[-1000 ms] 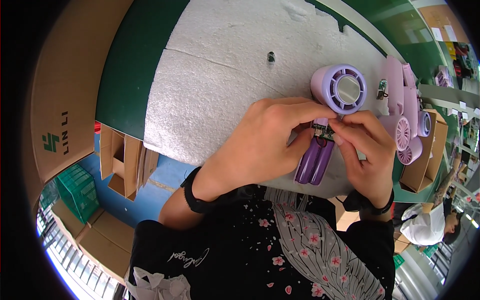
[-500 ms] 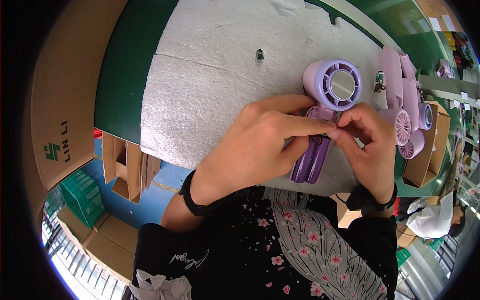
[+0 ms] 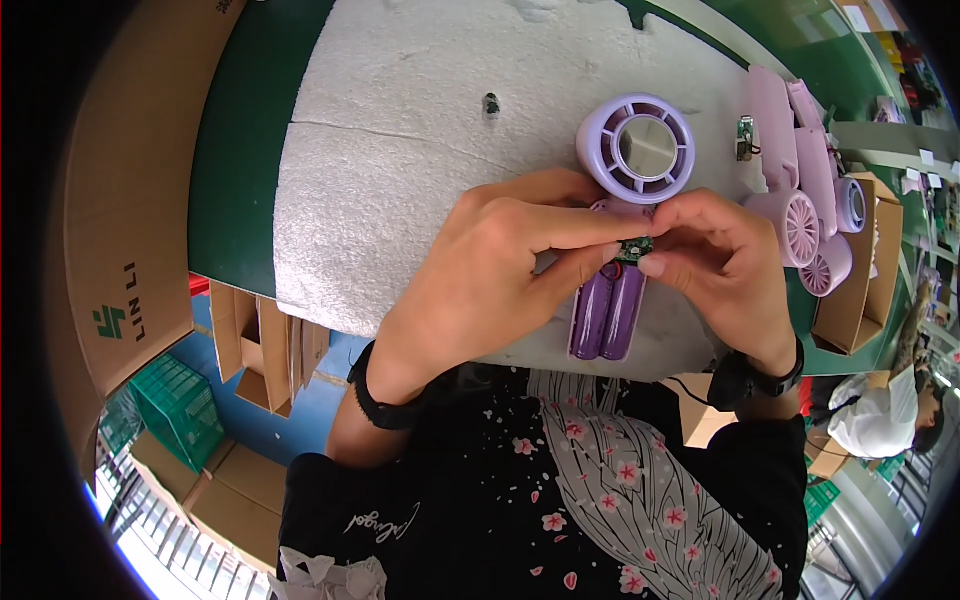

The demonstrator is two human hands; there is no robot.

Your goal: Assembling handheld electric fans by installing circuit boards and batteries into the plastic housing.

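A lilac handheld fan (image 3: 590,150) lies on the white foam board (image 3: 380,190) with its round head away from me. Its handle is open toward me and shows two purple battery cells (image 3: 609,315) side by side. Between head and cells, a small green circuit board (image 3: 636,247) is pinched at its left by my left hand (image 3: 490,255). The thumb and forefinger of my right hand (image 3: 728,265) close on the board's right end. Red wire shows just above the cells. My fingers hide part of the handle.
Pink fan housings (image 3: 777,140) and another small circuit board (image 3: 745,138) lie at the right. Beside them stands an open carton (image 3: 868,275). A tiny dark part (image 3: 491,105) rests on the foam. A tall cardboard box (image 3: 130,200) is at the left; a person (image 3: 880,415) sits far right.
The circuit board now shows more plainly between my fingers, tilted up from the handle. My right thumb has shifted lower, apart from the left fingertips. The whole view has shifted slightly.
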